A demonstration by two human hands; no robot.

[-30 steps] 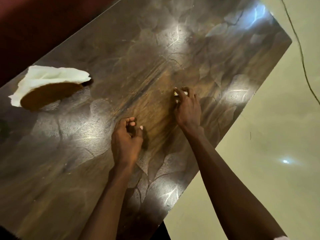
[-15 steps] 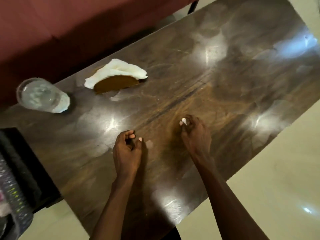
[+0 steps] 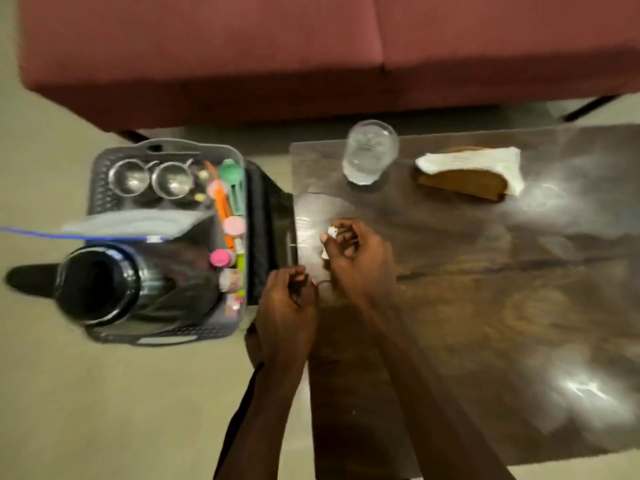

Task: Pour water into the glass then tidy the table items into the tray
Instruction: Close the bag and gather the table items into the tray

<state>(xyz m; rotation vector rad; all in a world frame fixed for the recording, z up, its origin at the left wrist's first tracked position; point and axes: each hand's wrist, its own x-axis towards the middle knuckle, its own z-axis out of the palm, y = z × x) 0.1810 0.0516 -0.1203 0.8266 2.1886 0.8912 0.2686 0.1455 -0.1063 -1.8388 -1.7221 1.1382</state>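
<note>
A clear glass (image 3: pixel 369 152) holding water stands at the far left corner of the dark wooden table (image 3: pixel 485 289). Beside it lies a wooden napkin holder (image 3: pixel 464 183) with white napkins (image 3: pixel 485 161). My right hand (image 3: pixel 356 261) hovers over the table's left end, pinching a small white scrap (image 3: pixel 331 231) in its fingertips. My left hand (image 3: pixel 287 313) is curled closed at the table's left edge, just beside the right; I see nothing in it. The grey basket tray (image 3: pixel 104 188) stands on the floor to the left of the table.
The tray holds two steel cups (image 3: pixel 152 178), a grey plate (image 3: pixel 135 221), a dark jug (image 3: pixel 97 282) and several colourful utensils (image 3: pixel 227 209). A black box (image 3: pixel 270 230) sits between tray and table. A maroon sofa (image 3: pixel 311 46) runs along the far side.
The view has swung left, bringing the tray and jug into sight. Both hands have moved left along the table to its left end, the right one still pinching the white scrap.
</note>
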